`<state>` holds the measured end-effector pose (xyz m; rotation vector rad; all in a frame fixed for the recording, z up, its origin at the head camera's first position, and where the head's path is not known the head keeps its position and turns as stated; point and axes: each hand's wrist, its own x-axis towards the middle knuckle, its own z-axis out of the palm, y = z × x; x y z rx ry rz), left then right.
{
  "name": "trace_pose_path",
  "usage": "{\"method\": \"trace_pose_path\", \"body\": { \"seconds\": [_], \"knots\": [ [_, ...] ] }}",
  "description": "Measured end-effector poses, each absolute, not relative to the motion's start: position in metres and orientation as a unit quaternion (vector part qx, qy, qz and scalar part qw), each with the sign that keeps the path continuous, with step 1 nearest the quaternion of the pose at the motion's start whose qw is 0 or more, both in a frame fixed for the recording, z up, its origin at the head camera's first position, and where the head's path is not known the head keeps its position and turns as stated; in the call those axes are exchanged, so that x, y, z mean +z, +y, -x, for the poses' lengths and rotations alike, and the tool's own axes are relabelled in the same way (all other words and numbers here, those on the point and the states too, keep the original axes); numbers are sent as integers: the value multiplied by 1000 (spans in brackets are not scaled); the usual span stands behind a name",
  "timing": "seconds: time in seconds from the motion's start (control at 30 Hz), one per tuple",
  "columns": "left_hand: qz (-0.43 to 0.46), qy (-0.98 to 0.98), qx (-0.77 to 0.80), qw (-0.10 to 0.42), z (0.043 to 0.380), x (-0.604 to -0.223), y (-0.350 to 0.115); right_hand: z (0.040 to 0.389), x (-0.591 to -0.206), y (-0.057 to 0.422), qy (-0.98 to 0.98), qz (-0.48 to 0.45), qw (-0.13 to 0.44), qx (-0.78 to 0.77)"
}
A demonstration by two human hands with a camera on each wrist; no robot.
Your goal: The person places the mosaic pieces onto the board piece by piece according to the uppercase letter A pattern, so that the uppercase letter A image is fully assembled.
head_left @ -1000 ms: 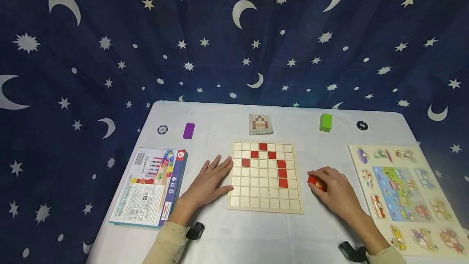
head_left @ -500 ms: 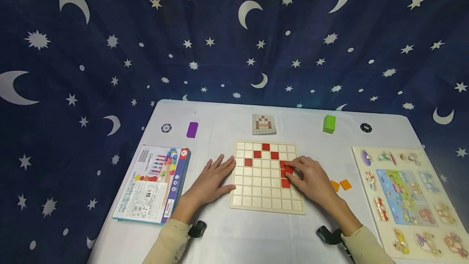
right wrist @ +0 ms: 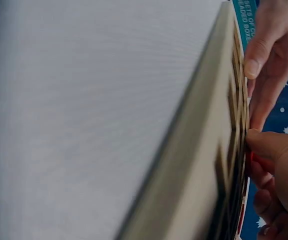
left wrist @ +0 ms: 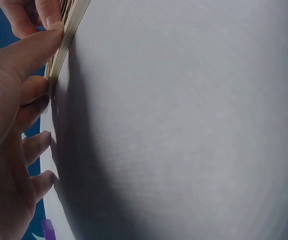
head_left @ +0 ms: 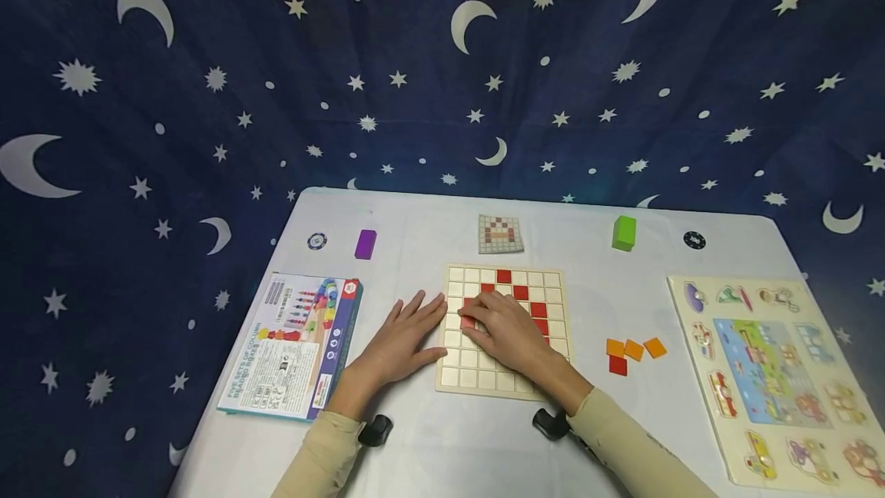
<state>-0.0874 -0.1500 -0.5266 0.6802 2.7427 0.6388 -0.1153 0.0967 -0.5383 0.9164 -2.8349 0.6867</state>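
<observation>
A wooden grid board (head_left: 459, 380) lies on the white table, with several red tiles (head_left: 541, 327) set in its squares, partly hidden by my right hand. My right hand (head_left: 512, 333) reaches over the board and pinches a red square tile (head_left: 467, 322) low at a square in the left part of the grid. In the right wrist view, red shows between the thumb and fingers (right wrist: 269, 146). My left hand (head_left: 397, 352) lies with fingers spread, thumb and fingertips at the board's left edge. In the left wrist view, the thumb (left wrist: 34, 47) touches that edge.
Three orange tiles (head_left: 633, 350) and a red tile (head_left: 618, 366) lie right of the board. Behind it lies a pattern card (head_left: 501, 234). A purple block (head_left: 366, 244), green block (head_left: 624, 234), two chips, a boxed toy (head_left: 290, 344) and a picture puzzle (head_left: 767, 375) stand around.
My right hand has gone from the loose tiles at the right, across the board's right side, to its left part, with a red tile. My left hand has stayed at the edge.
</observation>
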Motion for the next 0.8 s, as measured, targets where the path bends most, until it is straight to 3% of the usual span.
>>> {"method": "trace_pose_path", "body": {
  "seconds": [0.57, 0.8],
  "knots": [
    [-243, 938, 217, 117, 88, -531, -147, 109, -534, 116, -924, -277, 57, 256],
    [-236, 939, 222, 114, 89, -530, -149, 106, -532, 118, -921, -323, 37, 213]
  ]
}}
